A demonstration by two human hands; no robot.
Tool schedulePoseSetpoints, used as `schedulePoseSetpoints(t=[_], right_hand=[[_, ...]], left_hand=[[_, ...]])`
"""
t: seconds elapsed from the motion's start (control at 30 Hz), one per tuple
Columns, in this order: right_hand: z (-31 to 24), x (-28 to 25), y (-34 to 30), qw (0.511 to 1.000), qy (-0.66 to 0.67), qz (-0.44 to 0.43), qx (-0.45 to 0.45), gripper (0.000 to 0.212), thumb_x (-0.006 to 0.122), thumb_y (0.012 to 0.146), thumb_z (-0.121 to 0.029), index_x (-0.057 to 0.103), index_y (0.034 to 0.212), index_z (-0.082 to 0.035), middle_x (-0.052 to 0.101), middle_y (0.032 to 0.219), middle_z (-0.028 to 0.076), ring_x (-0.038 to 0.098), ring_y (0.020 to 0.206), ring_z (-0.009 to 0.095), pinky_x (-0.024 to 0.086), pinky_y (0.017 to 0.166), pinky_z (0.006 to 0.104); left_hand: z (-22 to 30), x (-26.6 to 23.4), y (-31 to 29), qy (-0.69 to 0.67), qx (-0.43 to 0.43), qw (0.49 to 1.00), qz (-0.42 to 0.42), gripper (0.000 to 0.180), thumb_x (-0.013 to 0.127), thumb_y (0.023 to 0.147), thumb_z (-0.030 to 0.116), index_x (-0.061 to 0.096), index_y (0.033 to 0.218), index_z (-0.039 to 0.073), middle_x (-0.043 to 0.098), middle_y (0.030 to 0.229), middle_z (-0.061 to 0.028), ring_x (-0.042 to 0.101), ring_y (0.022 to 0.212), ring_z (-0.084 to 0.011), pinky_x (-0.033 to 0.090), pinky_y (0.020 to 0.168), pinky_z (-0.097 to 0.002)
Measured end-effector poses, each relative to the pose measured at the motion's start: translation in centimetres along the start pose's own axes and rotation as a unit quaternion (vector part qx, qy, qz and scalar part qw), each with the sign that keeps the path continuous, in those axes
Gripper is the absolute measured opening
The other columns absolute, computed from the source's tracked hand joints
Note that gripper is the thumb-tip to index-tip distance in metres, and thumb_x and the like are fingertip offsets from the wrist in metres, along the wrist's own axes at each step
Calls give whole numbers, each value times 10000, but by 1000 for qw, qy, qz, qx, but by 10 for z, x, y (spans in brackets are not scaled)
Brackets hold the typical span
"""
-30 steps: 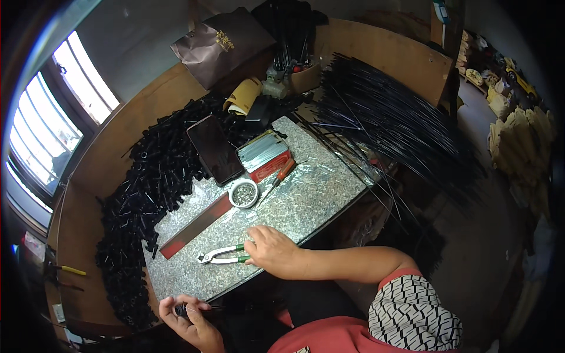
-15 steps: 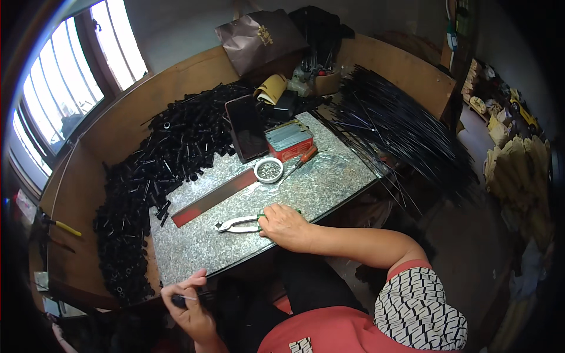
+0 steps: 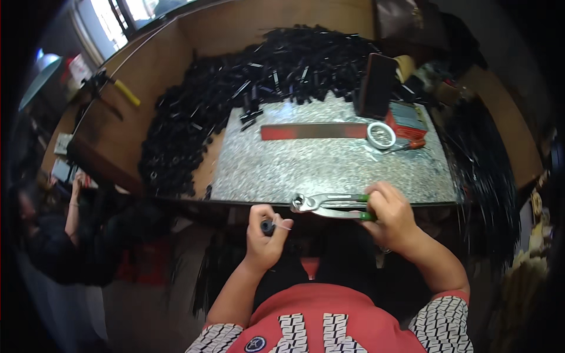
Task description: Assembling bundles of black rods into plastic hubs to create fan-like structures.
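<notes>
My left hand is closed around a small black cylindrical piece with a hole in its end. A thin pale sliver sticks out beside it, too small to name. My right hand grips the green handles of a pair of end-cutting pincers. The handles are spread somewhat, and the silver jaws point left toward my left hand, apart from the black piece. Both hands are at the near edge of the speckled stone slab.
On the slab lie a red-edged metal bar, a white bowl of small metal bits, a red box, a screwdriver and a phone. Black pieces heap behind; black rods hang right. Another person's arm shows left.
The view has swung left. My right hand has lifted the pincers from the slab to its near edge, and my left hand has come closer to them with the black piece.
</notes>
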State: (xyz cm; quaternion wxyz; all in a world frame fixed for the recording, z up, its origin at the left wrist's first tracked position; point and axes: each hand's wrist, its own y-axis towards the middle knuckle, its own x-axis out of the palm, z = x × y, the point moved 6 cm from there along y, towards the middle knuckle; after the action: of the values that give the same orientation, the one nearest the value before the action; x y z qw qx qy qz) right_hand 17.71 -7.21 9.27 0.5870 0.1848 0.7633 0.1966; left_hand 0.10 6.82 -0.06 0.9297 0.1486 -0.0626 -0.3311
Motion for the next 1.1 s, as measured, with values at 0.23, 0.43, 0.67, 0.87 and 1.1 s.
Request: schedulePoseSetpoints(t=[0.23,0.43,0.67,0.87,1.1], right_hand=[[-22,5,5,962,-250,53,-96,323,702,793,-228,567,1004,-22,446,1289,125,375,1311,353,167,1101,628],[-24,11,7,949,-277,69,-131,281,709,777,-193,586,967,-26,441,1285,116,400,1293,363,153,1106,630],[-23,3,2,965,-212,50,-147,249,690,784,-176,478,749,-52,539,929,122,560,857,274,433,800,447],[-27,4,-10,970,-190,-18,-151,308,714,766,-241,485,721,-41,559,868,120,568,728,259,458,654,364],[-19,41,-52,807,373,-412,201,214,662,870,-152,519,949,-15,631,680,93,629,543,176,487,503,295]], left_hand=[[-1,-2,-6,-51,40,997,-47,811,855,667,334,302,1178,35,307,538,61,295,492,-23,248,474,-191],[-9,9,-7,-64,-14,996,-53,815,818,683,413,317,1207,42,618,749,-3,458,579,-15,370,527,-169],[-7,13,-4,9,-26,1000,-1,424,847,689,266,570,889,14,608,740,4,550,671,-47,447,600,-187],[-2,10,-6,39,-14,999,-23,551,843,603,441,594,854,18,577,689,16,532,631,-34,431,561,-190],[1,16,-6,3,6,988,-156,717,723,496,645,621,812,9,581,676,-3,541,572,-72,403,507,-209]])
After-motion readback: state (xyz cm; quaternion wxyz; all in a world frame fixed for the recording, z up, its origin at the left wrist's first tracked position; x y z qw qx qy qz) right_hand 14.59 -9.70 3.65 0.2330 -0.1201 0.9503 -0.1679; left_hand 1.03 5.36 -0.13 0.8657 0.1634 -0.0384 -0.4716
